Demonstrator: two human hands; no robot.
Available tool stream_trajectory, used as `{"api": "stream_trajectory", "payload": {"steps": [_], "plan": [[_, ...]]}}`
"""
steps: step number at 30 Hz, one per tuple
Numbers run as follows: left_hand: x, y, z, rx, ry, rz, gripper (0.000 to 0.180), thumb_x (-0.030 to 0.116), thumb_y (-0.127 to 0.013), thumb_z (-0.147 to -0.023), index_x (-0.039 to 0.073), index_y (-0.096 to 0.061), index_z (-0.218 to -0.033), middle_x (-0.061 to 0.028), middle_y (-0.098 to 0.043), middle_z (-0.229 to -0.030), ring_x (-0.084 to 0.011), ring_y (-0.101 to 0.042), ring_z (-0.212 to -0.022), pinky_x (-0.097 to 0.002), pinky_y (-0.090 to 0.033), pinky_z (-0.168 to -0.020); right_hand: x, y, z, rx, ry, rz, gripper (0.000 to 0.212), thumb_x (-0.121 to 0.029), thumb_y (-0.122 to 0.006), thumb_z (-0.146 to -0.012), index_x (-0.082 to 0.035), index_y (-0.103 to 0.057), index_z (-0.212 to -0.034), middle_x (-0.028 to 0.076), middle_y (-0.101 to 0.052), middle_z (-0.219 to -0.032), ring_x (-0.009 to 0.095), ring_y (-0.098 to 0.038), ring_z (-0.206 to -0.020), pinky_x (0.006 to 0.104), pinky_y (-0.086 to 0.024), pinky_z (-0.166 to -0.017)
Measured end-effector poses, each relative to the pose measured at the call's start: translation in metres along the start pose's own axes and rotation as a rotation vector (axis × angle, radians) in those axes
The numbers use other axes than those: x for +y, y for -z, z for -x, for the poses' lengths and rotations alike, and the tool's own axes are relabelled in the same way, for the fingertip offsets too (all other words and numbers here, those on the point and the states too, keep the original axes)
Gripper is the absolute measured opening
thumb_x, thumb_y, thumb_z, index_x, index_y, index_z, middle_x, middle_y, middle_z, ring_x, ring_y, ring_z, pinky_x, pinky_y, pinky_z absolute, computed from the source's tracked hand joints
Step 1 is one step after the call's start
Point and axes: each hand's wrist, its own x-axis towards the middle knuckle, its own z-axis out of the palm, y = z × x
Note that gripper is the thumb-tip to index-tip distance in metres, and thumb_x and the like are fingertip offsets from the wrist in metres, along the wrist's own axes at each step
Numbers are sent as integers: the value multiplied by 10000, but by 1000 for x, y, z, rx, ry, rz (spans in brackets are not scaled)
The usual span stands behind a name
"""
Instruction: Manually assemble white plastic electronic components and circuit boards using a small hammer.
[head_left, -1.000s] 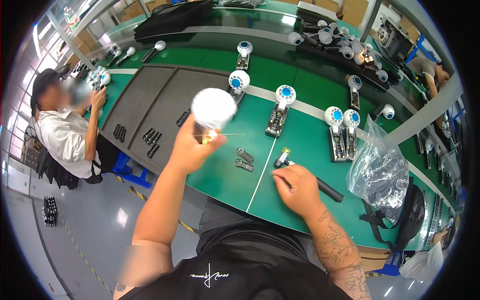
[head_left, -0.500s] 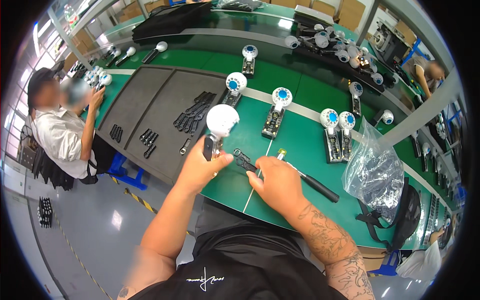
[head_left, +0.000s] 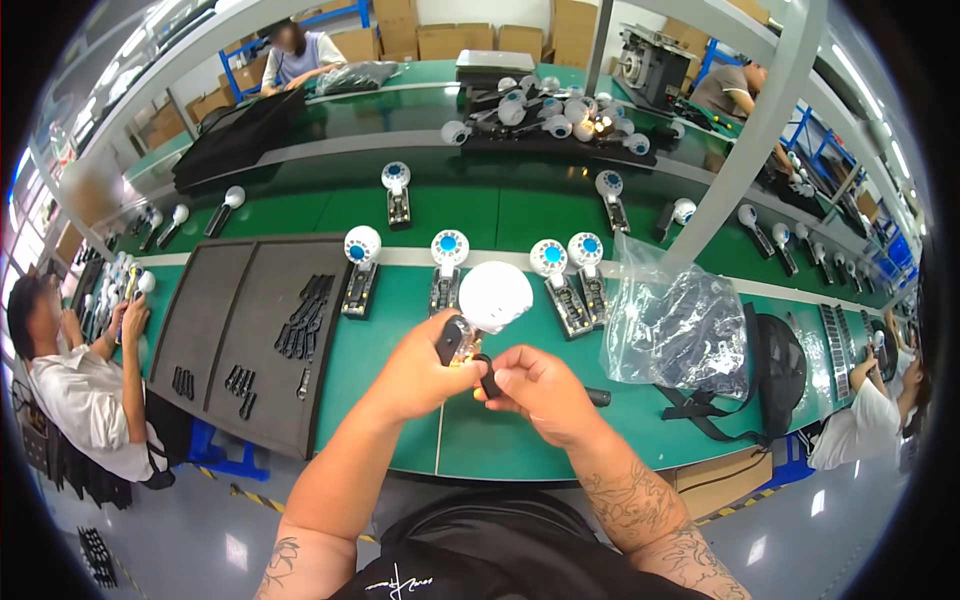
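Note:
My left hand [head_left: 420, 370] grips a device with a round white head [head_left: 494, 296] and a dark handle, held up over the green workbench [head_left: 400, 400]. My right hand [head_left: 535, 390] is closed on a small black part [head_left: 487, 378] pressed against the lower end of that handle. Both hands meet in front of my chest, above the bench's near edge.
Several white-headed devices with blue centres [head_left: 449, 247] stand in fixtures across the bench. A dark tray [head_left: 250, 330] with small black parts lies left. A clear plastic bag [head_left: 680, 330] and a black bag [head_left: 775, 365] sit right. A seated person [head_left: 80, 390] works at left; others work behind.
Both hands rose off the bench and came together closer to me. My right hand picked up a small black part and brought it to the device's handle.

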Motion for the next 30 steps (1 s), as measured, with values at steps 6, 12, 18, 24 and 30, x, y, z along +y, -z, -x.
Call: {"api": "stream_trajectory", "payload": {"steps": [6, 12, 18, 24, 30], "plan": [[-4, -6, -17, -118, -27, 137, 284, 172, -749, -965, -10, -650, -1158, -116, -713, -961, -189, -685, -796, -292, -533, -674, -7, 21, -4, -174, -38, -477, 355, -33, -700, -976, -40, -593, -1314, 146, -688, -1104, 198, -670, -942, 280, -565, -807], [-50, 13, -34, -72, 187, 881, 471, 434, -597, -1102, 8, -616, -1304, -133, -715, -996, -218, -701, -810, -314, -559, -701, -26, 21, -28, -31, 145, -330, 364, 4, -681, -966, -31, -592, -1317, 132, -676, -1124, 173, -653, -978, 246, -550, -826], [-50, 10, -27, -95, 254, 997, 510, 494, -498, -1130, 79, -531, -1424, -152, -689, -1173, -222, -695, -905, -300, -578, -734, -1, 4, -58, 52, 162, -70, 378, 63, -668, -946, -19, -605, -1310, 111, -671, -1107, 141, -636, -971, 233, -546, -825], [-71, 4, -26, -43, 138, 646, 488, 347, -538, -1127, 67, -435, -1513, -178, -654, -1260, -241, -685, -999, -332, -578, -805, 20, -7, -65, 177, 219, 226, 376, 107, -653, -935, -1, -623, -1294, 103, -669, -1093, 124, -629, -930, 229, -553, -784], [-78, -2, -25, 22, -152, 80, 632, 159, -644, -1008, 36, -347, -1551, -188, -642, -1273, -238, -672, -1006, -355, -563, -862, 35, -9, -66, 276, 275, 278, 372, 93, -692, -911, 19, -663, -1274, 97, -680, -1066, 126, -641, -887, 242, -574, -801]]}}
